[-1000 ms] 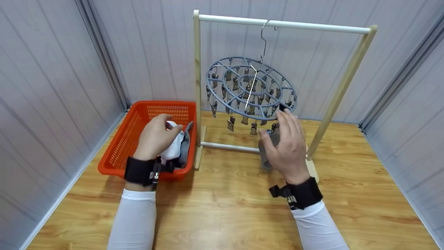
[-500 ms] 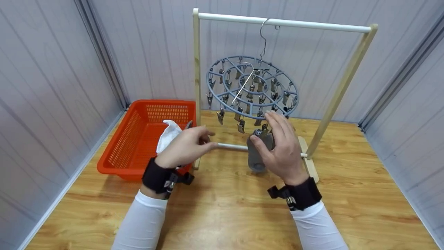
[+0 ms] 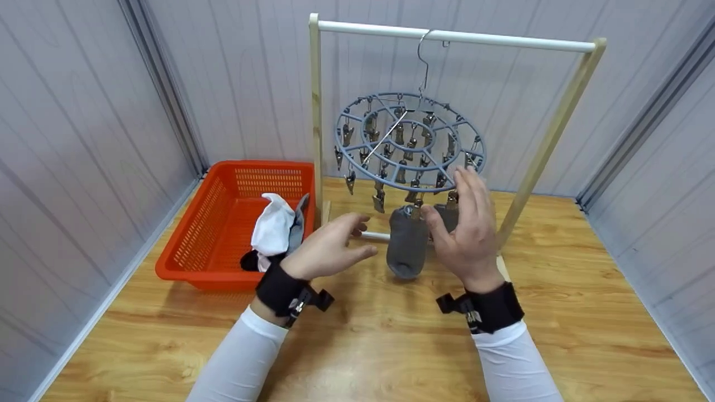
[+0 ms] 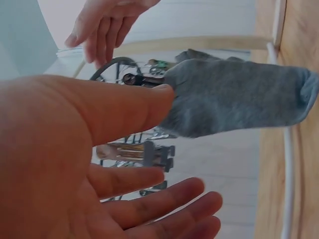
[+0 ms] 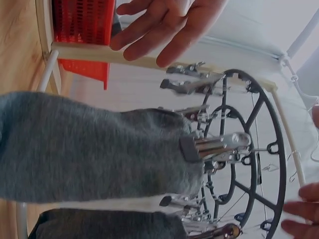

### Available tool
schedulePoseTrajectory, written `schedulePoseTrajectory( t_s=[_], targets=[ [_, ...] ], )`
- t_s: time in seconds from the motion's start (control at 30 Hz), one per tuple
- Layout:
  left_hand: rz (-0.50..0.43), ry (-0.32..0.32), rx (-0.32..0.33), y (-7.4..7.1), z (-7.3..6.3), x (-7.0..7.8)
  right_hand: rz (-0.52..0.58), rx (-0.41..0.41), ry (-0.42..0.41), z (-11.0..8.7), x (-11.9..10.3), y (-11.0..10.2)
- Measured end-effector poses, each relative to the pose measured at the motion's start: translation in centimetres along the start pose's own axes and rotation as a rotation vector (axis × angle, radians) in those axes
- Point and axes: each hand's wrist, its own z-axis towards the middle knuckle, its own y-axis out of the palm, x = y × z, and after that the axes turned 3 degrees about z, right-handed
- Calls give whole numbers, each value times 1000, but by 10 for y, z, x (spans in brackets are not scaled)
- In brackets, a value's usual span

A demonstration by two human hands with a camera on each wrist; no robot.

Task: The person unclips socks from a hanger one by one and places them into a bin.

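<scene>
A round blue-grey clip hanger (image 3: 410, 139) hangs tilted by its metal hook, with several metal clips below it. From a front clip hangs a grey sock (image 3: 406, 245), its cuff in the clip (image 5: 219, 147). A second grey sock (image 5: 109, 224) hangs beside it, partly hidden by my right hand in the head view. My right hand (image 3: 468, 234) is raised with fingers extended at the hanger's front right rim, thumb close to the first sock's clip. My left hand (image 3: 332, 245) holds nothing; its fingers are spread loosely, left of the first sock.
A wooden rack (image 3: 317, 111) with a white top bar (image 3: 503, 42) carries the hanger. Left of it stands an orange basket (image 3: 184, 245) with a white sock (image 3: 273, 226), a grey piece (image 3: 299, 223) and something black inside. Grey panel walls enclose the wooden floor.
My left hand has moved right, from over the basket toward the hanging sock, holding nothing. The hanger has turned, bringing the first sock leftward and the second one into sight. My right hand stays near the rim.
</scene>
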Motion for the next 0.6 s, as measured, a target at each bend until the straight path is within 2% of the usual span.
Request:
schedulePoseTrajectory(
  t_s=[0.17,0.43,0.6],
  targets=[
    [-23,-22,8,10,3,1,-83,-60,83,-2,3,1],
    [-41,-3,6,22,9,-1,-104,-116,79,-2,-1,0],
    [-60,-29,16,26,10,-1,-84,-115,64,-3,-4,0]
  ],
)
